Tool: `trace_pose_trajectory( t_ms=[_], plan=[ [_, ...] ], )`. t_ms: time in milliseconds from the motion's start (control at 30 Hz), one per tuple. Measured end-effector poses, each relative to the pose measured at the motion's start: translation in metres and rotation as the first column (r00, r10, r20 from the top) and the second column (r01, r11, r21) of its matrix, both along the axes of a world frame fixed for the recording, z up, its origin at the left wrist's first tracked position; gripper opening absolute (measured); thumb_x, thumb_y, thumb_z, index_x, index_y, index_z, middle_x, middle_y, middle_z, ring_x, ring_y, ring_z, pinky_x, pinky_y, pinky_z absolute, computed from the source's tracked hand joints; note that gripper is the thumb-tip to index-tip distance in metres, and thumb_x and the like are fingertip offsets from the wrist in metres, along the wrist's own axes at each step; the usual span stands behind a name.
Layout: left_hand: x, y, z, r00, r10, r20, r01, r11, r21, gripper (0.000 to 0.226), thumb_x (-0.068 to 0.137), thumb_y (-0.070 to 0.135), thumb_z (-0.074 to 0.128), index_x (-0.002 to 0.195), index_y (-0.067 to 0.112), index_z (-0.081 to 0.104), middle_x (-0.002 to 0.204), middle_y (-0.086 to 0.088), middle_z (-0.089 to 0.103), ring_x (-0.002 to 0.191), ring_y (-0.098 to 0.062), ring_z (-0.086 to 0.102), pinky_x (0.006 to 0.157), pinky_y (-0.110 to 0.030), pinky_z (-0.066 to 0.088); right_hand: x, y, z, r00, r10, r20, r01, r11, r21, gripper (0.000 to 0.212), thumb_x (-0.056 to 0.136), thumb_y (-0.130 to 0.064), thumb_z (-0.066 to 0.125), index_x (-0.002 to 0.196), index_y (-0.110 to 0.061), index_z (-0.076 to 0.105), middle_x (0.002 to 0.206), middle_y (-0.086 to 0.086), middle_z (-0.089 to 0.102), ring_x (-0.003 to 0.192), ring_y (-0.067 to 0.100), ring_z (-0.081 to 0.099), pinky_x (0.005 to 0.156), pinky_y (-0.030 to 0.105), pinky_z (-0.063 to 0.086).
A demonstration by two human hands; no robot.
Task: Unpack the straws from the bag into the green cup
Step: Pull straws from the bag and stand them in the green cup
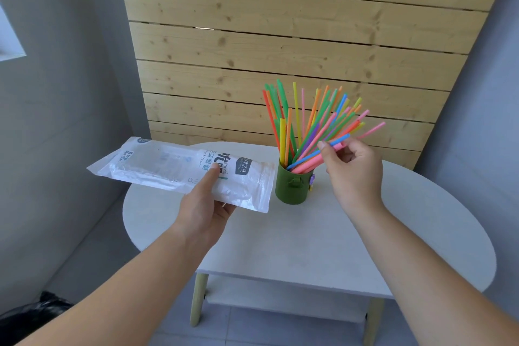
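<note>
Left hand (207,211) gripped clear plastic bag (157,166), seemingly empty; right hand (354,168) pinched coloured plastic straws (314,137), likely to settle them in green cup (292,188).

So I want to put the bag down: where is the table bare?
The table is bare from the cup to its near edge and right of the right hand. Crowded only at the cup, where straws fan toward that hand; the bag hangs over the left rear.
</note>
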State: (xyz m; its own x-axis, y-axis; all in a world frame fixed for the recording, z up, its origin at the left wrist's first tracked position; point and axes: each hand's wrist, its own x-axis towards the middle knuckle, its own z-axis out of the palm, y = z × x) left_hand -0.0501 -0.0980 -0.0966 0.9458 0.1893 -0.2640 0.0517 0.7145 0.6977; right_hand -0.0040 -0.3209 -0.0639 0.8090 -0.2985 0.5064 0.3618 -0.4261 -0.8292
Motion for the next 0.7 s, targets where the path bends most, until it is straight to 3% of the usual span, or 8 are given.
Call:
trace_pose_trajectory(
  t_ms=[200,367,567,700],
  plan=[
    [-0.001,0.0,0.001,1.0,-0.005,0.012,0.005,1.0,0.002,0.025,0.098,0.02,0.067,0.121,0.013,0.07,0.115,-0.007,0.079,0.1,-0.022,0.077,0.085,-0.037,0.06,-0.005,0.004,-0.004,0.999,0.033,-0.035,-0.033,0.999,-0.002,0.014,0.086,-0.026,0.074,0.076,-0.018,0.069,0.055,-0.011,0.059,0.048,0.001,0.054,0.051,0.01,0.036],
    [-0.003,-0.001,0.003,1.0,-0.003,0.015,0.003,1.0,-0.002,0.023,0.098,0.019,0.068,0.12,0.013,0.07,0.115,-0.007,0.079,0.1,-0.022,0.077,0.085,-0.037,0.06,-0.008,0.006,-0.006,0.998,0.034,-0.056,-0.035,0.999,-0.011,0.007,0.084,-0.027,0.076,0.082,-0.024,0.07,0.064,-0.01,0.065,0.054,0.002,0.059,0.055,0.014,0.042],
    [-0.004,0.001,0.003,1.0,0.0,0.017,0.0,1.0,0.004,0.026,0.098,0.019,0.067,0.123,0.013,0.069,0.117,-0.007,0.078,0.102,-0.022,0.076,0.083,-0.036,0.061,-0.016,0.01,-0.008,0.997,0.03,-0.071,-0.025,0.997,0.069,0.03,0.078,-0.023,0.083,0.09,-0.028,0.056,0.078,-0.012,0.068,0.063,-0.002,0.063,0.065,0.021,0.053],
    [-0.004,0.001,0.003,1.0,-0.008,0.016,0.008,1.0,0.012,0.028,0.098,0.02,0.067,0.125,0.013,0.068,0.117,-0.007,0.078,0.102,-0.022,0.076,0.081,-0.035,0.062,-0.024,0.01,-0.013,0.987,-0.004,-0.162,0.008,1.0,0.023,0.033,0.076,-0.029,0.083,0.086,-0.025,0.051,0.076,-0.006,0.065,0.07,0.01,0.065,0.065,0.027,0.052]
  ],
)
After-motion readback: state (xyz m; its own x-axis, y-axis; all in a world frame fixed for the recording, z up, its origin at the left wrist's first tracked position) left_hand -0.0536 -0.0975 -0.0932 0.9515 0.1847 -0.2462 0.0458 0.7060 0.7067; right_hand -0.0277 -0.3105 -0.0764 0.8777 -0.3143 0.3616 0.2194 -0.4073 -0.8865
